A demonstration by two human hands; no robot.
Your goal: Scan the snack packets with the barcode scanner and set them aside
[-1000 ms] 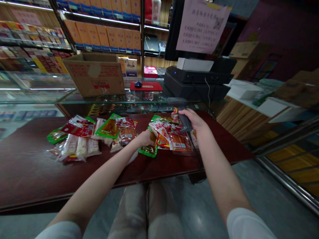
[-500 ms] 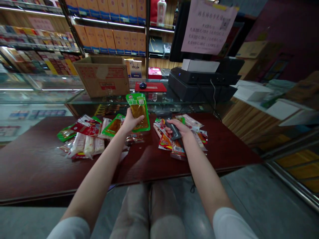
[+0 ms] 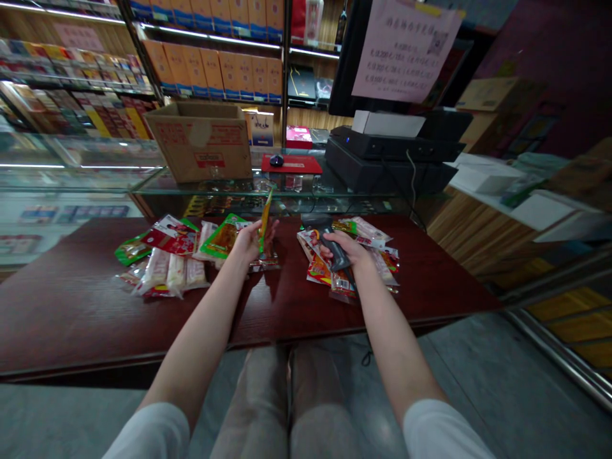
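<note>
Sitting at a dark red wooden table (image 3: 71,299), the person faces a glass counter (image 3: 81,173) at 12 o'clock. On it, a cardboard box (image 3: 201,143) stands toward 11 o'clock and a black till (image 3: 387,159) toward 1 o'clock, with shelves of boxed goods (image 3: 210,67) behind. The left hand (image 3: 247,243) holds a snack packet (image 3: 264,220) edge-on, just above the table, its long axis nearly upright and its top leaning toward 1 o'clock. The right hand (image 3: 345,247) is closed around a handheld barcode scanner (image 3: 338,256), whose long axis runs toward 10 o'clock, head foremost. A pile of snack packets (image 3: 167,255) lies left of the left hand, and a second pile (image 3: 315,268) lies beneath the right hand.
</note>
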